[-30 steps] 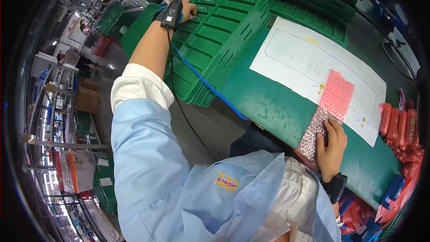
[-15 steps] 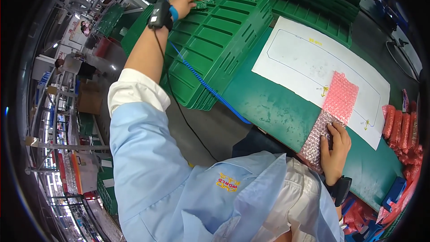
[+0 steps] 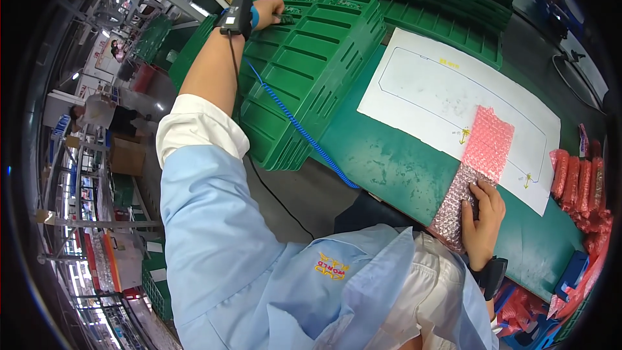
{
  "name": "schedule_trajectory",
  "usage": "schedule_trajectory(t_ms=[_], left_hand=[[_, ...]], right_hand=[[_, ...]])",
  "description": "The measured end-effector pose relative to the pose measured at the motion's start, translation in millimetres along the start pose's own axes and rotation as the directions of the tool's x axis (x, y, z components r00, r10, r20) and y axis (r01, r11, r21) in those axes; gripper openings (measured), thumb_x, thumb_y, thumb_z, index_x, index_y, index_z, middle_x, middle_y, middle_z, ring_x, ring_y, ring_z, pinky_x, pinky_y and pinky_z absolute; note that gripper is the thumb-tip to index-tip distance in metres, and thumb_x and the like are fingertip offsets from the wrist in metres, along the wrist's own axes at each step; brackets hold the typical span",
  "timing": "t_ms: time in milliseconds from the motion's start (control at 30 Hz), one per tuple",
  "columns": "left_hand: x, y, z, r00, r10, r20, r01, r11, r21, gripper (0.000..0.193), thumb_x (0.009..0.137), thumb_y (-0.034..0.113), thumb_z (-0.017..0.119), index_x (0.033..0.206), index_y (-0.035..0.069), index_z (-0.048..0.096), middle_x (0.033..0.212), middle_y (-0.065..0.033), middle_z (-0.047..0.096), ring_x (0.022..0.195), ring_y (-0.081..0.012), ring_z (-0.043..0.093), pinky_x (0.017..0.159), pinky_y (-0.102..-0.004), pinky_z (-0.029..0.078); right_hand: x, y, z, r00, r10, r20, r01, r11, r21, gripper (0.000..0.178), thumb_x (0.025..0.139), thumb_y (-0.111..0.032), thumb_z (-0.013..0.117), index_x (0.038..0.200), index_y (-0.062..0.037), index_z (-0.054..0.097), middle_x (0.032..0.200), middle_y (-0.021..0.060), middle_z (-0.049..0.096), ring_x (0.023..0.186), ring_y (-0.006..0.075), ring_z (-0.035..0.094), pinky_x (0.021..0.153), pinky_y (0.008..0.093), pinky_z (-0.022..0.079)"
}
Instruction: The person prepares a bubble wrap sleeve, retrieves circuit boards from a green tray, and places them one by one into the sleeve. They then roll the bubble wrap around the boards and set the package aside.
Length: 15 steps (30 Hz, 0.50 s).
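My left hand (image 3: 265, 13) reaches out to the far left, over the top green partitioned tray (image 3: 295, 74) of a stack. Its fingers are closed on a small green circuit board (image 3: 284, 19), which they partly cover. More circuit boards (image 3: 341, 3) lie in the tray's far slots. At the right, my right hand (image 3: 481, 223) rests on a pink bubble-wrap bag (image 3: 490, 142), thumb and fingers curled on its darker lower half. The bag lies across a white sheet (image 3: 414, 87) with a drawn outline and the green table mat (image 3: 402, 162).
A coiled blue cord (image 3: 291, 120) runs from my left wrist past the trays. More green trays (image 3: 447, 32) stand behind the sheet. Several pink bubble-wrapped packets (image 3: 576, 185) are at the far right, above a blue holder (image 3: 571, 275). Another person (image 3: 100, 111) is off to the left.
My left hand has drawn back slightly toward the near side of the tray, with the circuit board at its fingertips now tilted. My right hand stays on the bag. The view has shifted a little.
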<state>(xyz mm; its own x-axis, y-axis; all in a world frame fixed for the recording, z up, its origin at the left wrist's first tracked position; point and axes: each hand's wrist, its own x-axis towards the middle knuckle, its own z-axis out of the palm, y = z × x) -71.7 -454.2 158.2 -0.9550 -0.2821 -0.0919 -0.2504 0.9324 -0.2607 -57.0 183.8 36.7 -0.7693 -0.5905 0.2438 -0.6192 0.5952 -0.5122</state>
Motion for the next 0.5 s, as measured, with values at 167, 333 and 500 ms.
schedule_trajectory(t_ms=[167, 333, 500], left_hand=[[16.0, -6.2, 6.7, 0.994, 0.009, -0.105, -0.043, 0.944, -0.327, 0.047, 0.085, 0.012, 0.069, 0.129, 0.015, 0.053, 0.112, -0.0154, 0.064, 0.104, -0.0364, 0.061, 0.089, -0.0466, 0.049], [26.0, -11.5, 13.3, 0.991, 0.101, -0.086, -0.11, 0.987, -0.115, 0.05, 0.085, 0.012, 0.07, 0.131, 0.015, 0.051, 0.115, -0.0162, 0.064, 0.106, -0.0384, 0.061, 0.09, -0.048, 0.049], [34.4, -1.0, 0.1, 0.997, 0.033, 0.065, -0.036, 0.998, 0.045, 0.051, 0.085, 0.014, 0.07, 0.132, 0.016, 0.05, 0.118, -0.017, 0.062, 0.109, -0.039, 0.059, 0.091, -0.0482, 0.049]], right_hand=[[0.8, -0.3, -0.1, 1.0, -0.003, 0.0, 0.003, 1.0, 0.004, 0.033, 0.083, -0.005, 0.065, 0.116, -0.003, 0.06, 0.128, 0.0136, 0.056, 0.12, 0.0328, 0.049, 0.105, 0.0414, 0.033], [3.6, -2.6, -2.1, 1.0, 0.007, 0.015, -0.007, 1.0, 0.019, 0.032, 0.083, -0.005, 0.064, 0.115, -0.003, 0.06, 0.127, 0.0138, 0.056, 0.119, 0.0327, 0.049, 0.105, 0.0411, 0.033], [1.7, -2.0, -1.7, 1.0, 0.015, 0.007, -0.015, 1.0, 0.011, 0.031, 0.084, -0.005, 0.064, 0.114, -0.0028, 0.061, 0.126, 0.0142, 0.056, 0.118, 0.0326, 0.05, 0.104, 0.041, 0.033]])
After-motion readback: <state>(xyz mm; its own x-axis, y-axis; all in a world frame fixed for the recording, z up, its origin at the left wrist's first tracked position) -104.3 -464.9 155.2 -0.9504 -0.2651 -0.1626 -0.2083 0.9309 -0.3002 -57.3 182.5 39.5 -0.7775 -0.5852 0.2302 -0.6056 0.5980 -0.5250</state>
